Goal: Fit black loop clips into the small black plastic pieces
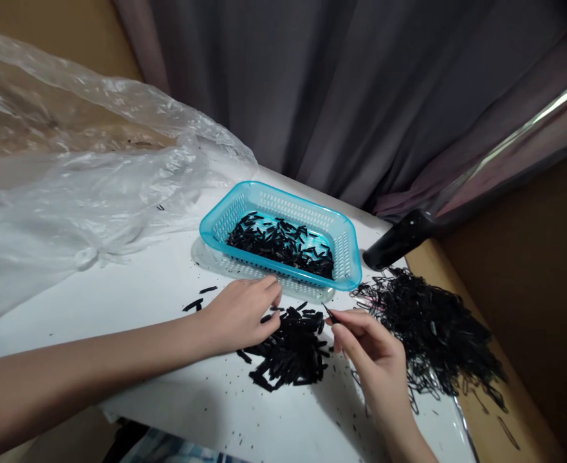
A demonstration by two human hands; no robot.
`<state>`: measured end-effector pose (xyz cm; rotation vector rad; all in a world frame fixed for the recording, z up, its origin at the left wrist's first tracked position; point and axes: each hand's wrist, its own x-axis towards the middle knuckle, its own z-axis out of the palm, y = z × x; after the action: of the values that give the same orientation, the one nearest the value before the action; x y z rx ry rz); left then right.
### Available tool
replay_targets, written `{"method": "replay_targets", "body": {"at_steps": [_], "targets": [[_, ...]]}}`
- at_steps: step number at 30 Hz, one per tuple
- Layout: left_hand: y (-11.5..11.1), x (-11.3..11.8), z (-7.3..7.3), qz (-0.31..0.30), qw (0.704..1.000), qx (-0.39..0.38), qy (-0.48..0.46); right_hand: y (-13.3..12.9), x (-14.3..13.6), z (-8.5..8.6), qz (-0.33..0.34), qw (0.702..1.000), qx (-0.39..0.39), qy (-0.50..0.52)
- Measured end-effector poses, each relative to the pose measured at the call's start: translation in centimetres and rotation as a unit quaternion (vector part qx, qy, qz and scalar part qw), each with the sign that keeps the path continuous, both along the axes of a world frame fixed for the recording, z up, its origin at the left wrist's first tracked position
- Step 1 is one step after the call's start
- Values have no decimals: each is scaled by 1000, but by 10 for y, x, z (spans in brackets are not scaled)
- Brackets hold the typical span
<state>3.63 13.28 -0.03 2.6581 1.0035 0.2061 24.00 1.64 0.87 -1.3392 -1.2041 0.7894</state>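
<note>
My right hand (372, 357) pinches a slim, pointed black piece (330, 314) between thumb and fingertips. Just left of it, on the white table, lies a pile of short black strips (290, 354). My left hand (249, 312) is at the upper left edge of this pile with its fingers curled; whatever they hold is hidden. Behind both hands stands a blue plastic basket (351, 257) with perforated sides, and many similar black strips (278, 241) lie inside it. A tangled heap of thin black loops (437, 328) lies right of my right hand.
Clear plastic sheeting (119, 193) spreads over the table's left side. A black cylindrical object (399, 241) leans at the back right, near the heap. Dark crumbs dot the white tabletop (167, 379). A grey curtain (273, 90) hangs behind.
</note>
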Motion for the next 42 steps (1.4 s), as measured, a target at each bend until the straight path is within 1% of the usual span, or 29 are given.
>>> {"method": "replay_targets", "body": {"at_steps": [4, 7, 9, 11, 14, 17, 21, 25, 28, 31, 33, 36, 38, 42], "targets": [[1, 0, -4, -3, 997, -61, -53, 2, 0, -1, 5, 1000, -5, 7], [0, 1, -8, -30, 990, -95, -102, 2, 0, -2, 6, 1000, -1, 5], [-2, 2, -10, -46, 982, -118, -139, 1, 1, -2, 5, 1000, 3, 3], [-5, 3, -9, -46, 969, -154, -189, 2, 1, -2, 3, 1000, 2, 3], [-7, 4, -5, -45, 932, -228, -278, 2, 1, -1, 3, 1000, -9, 9], [-9, 4, -1, -42, 894, -293, -338, 3, 1, -1, 0, 1000, -26, 10], [-9, 6, -4, -21, 837, -395, -379, 3, 1, -2, -6, 999, -33, -8], [-10, 9, -7, 12, 799, -460, -388, 4, 2, -2, -8, 998, -35, -43], [-11, 11, -4, 45, 782, -481, -393, 5, 3, -3, -12, 995, -29, -92], [-12, 12, 0, 51, 777, -479, -405, 5, 3, -4, -17, 991, -13, -132], [-12, 12, 0, 47, 771, -481, -414, 5, 3, -5, -21, 991, -22, -132], [-12, 12, -1, 36, 755, -494, -429, 5, 2, -4, -21, 993, -50, -108], [-11, 11, -2, 34, 747, -496, -441, 5, 1, -3, -17, 994, -54, -95], [-12, 11, -1, 37, 750, -484, -449, 6, -1, -1, -12, 994, -48, -98]]}}
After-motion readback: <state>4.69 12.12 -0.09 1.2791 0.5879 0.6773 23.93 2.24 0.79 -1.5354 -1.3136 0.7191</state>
